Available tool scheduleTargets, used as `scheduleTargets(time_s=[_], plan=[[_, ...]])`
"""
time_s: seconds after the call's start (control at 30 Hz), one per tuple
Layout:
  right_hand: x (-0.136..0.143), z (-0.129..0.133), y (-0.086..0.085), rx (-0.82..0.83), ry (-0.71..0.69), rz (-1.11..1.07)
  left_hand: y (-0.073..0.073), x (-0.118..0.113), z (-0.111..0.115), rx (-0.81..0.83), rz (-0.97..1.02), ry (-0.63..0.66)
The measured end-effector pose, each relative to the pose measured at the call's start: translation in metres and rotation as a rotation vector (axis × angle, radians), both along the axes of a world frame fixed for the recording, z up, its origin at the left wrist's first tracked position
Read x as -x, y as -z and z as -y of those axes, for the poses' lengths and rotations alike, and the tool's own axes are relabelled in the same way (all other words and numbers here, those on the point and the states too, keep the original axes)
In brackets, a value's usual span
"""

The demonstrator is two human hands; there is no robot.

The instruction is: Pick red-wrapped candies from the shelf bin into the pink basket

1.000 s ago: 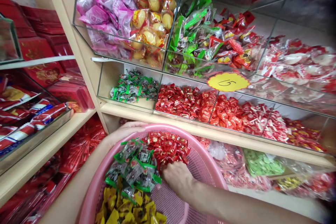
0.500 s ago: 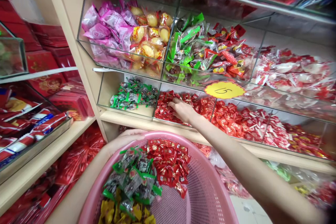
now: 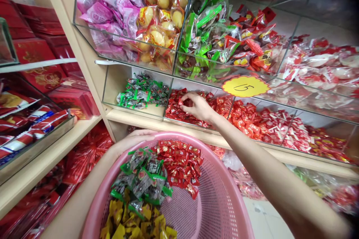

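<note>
My left hand (image 3: 131,141) grips the far-left rim of a pink plastic basket (image 3: 241,209), its fingers laid along the edge. Inside the basket lie green-and-clear wrapped candies (image 3: 144,177), red wrapped candies (image 3: 182,162) and yellow wrapped candies (image 3: 134,220), in separate heaps. My right hand (image 3: 198,107) reaches over the basket into a low shelf compartment of small red wrapped candies (image 3: 175,108). Thumb and forefinger pinch a red candy (image 3: 181,101) just above the pile. The other fingers are curled behind.
Left of that compartment are small green wrapped candies (image 3: 143,91); orange-red candies (image 3: 244,117) lie to the right. Above, a glass-fronted shelf with purple packets (image 3: 112,7) and a yellow price tag (image 3: 246,86) overhangs my right hand. A wooden upright (image 3: 73,44) stands at the left.
My right hand has lifted slightly from the red pile, with a candy now showing between thumb and forefinger. The view has shifted a little, and my left hand stays on the basket rim.
</note>
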State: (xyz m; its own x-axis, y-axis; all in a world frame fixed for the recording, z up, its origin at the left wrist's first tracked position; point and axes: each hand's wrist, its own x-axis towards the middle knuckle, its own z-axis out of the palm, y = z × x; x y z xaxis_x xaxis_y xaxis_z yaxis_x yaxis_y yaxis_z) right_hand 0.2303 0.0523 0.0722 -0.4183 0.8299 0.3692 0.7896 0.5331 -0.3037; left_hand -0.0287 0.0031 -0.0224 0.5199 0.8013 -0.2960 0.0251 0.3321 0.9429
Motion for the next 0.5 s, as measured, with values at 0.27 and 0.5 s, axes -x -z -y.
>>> scheduleTargets(time_s=[0.27, 0.5], plan=[[0.014, 0.132, 0.000, 0.295, -0.140, -0.102, 0.005, 0.000, -0.002, -0.022, -0.027, 0.006], [0.031, 0.175, 0.071, 0.336, -0.120, 0.456, 0.004, 0.000, 0.002, -0.031, -0.032, -0.003]])
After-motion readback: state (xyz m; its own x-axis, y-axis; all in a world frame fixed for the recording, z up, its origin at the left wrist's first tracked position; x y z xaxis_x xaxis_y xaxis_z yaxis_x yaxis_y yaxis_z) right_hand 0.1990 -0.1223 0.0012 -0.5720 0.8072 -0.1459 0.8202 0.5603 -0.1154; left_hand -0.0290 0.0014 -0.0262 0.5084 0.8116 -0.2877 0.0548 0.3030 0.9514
